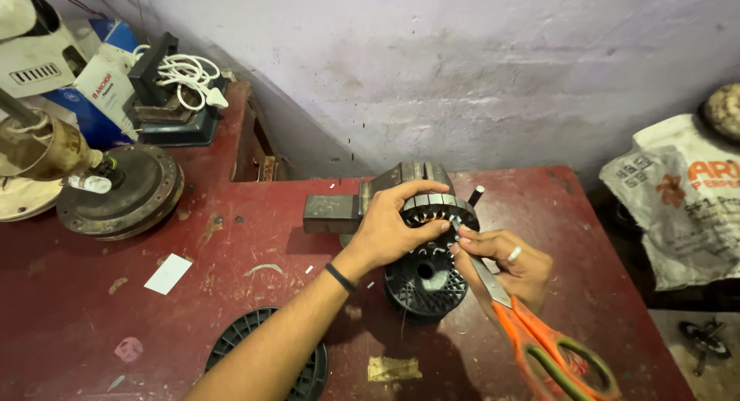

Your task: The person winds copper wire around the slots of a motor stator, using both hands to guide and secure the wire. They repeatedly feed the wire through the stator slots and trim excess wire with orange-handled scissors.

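At the centre of the frame, my left hand (391,230) grips the slotted stator core (435,251) from its left on the red desk (254,231), while my right hand (510,262) holds orange-handled scissors (539,335), blade tip pointing up-left at its rim.

Your left hand (389,231): bare, no glove, no sleeve in sight along forearm. Thin black band (340,278) sits snug round your left wrist, plain, no face or buckle showing. Forearm runs bare from lower frame edge up to that band. Your right hand (509,262): bare too, no glove. Pale silvery ring (514,254) on one finger, smooth, no stone visible. Right wrist mostly hidden, nothing worn there that shows. Nails short on both hands. No watch, no tape.
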A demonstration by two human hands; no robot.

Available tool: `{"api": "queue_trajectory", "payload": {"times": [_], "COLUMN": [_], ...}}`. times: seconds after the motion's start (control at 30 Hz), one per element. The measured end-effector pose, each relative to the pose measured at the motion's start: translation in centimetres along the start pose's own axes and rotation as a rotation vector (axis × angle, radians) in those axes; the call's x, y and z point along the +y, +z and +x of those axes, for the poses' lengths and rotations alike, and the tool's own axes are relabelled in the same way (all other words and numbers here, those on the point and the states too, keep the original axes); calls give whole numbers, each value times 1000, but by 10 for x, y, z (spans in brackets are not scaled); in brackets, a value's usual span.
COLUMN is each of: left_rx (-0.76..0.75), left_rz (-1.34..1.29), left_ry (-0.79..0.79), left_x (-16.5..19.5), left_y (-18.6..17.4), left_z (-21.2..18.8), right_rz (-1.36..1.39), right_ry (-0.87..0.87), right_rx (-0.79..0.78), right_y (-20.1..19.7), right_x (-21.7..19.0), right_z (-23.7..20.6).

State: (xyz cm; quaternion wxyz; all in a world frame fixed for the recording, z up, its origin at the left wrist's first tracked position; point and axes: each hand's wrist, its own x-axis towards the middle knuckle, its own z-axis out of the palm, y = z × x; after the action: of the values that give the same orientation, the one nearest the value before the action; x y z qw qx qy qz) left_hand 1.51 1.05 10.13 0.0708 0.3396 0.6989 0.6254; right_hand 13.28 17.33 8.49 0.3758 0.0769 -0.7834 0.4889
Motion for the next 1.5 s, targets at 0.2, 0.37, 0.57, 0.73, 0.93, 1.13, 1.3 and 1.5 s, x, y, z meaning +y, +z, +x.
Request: {"api": "queue_trajectory", "payload": {"times": [0.2, 0.37, 0.57, 0.73, 0.93, 1.13, 1.3, 1.5], "left_rx": [-13, 47, 23, 27, 21, 55, 76, 84], "left_rz": [-163, -208, -276, -279, -285, -249, -325, -369], "left_ry": [-19, 26, -10, 39, 76, 106, 72, 3], "left_x": [-2, -10, -17, -26, -38, -44, -42, -43], "left_y": [1, -2, -4, -6, -3, 3, 5, 2], "left_z": [-13, -24, -24, -24, -27, -32, -38, -44], "right_rz": [-116, -100, -114, -178, -187, -202, -219, -211], "right_ry": [-52, -130, -193, -295, -249, -299, -341, -325], "right_rx": [87, 57, -4, -37, -44, -58, -79, -24], "right_y": [-5, -2, 6, 10, 13, 9, 4, 9], "right_x": [-37, -52, -44, -41, -34, -31, -41, -56], "right_z": [-11, -17, -7, -2, -7, -11, -15, -25]}}
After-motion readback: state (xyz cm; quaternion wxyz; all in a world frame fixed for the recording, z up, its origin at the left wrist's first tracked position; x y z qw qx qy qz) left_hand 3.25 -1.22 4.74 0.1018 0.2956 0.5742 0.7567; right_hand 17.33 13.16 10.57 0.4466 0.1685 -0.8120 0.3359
